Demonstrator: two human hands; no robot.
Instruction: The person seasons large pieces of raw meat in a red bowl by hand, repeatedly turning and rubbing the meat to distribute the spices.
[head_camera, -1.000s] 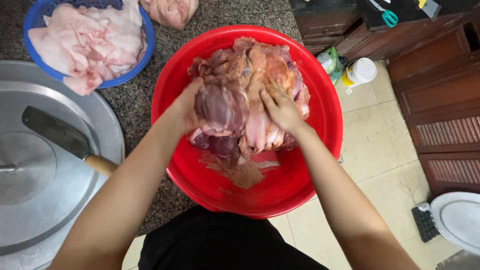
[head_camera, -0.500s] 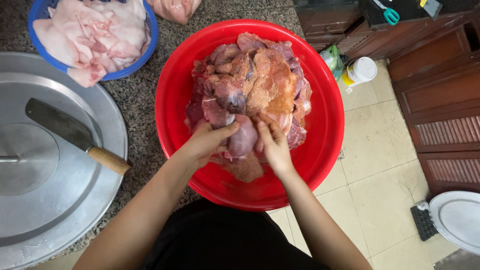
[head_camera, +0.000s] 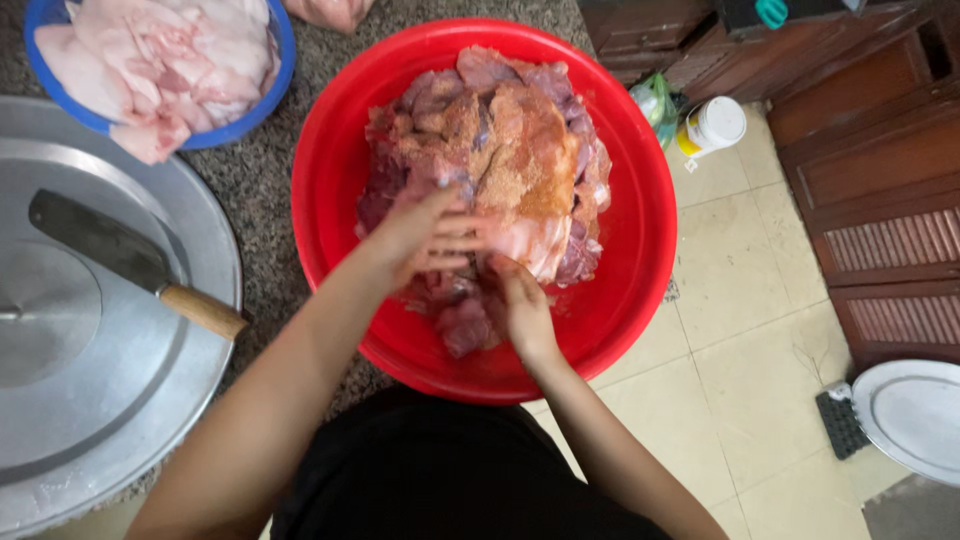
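Note:
A big red plastic basin (head_camera: 640, 230) on a speckled stone counter holds a heap of raw reddish-purple meat pieces (head_camera: 510, 150) dusted with brown seasoning. My left hand (head_camera: 425, 235) lies flat on the near left side of the heap, fingers spread and pressing on the meat. My right hand (head_camera: 520, 305) is tucked under the near edge of the heap, its fingers hidden among the pieces. Both hands touch the meat.
A blue bowl (head_camera: 255, 105) of pale raw meat stands at the back left. A cleaver with a wooden handle (head_camera: 130, 260) rests on a round metal tray (head_camera: 120, 400) at the left. Tiled floor, a white-lidded jar (head_camera: 712, 125), wooden cabinets and a white plate (head_camera: 915, 415) lie to the right.
My hands went from the top of the heap to its near edge, turning pieces over. The seasoned brown side of the meat now faces up.

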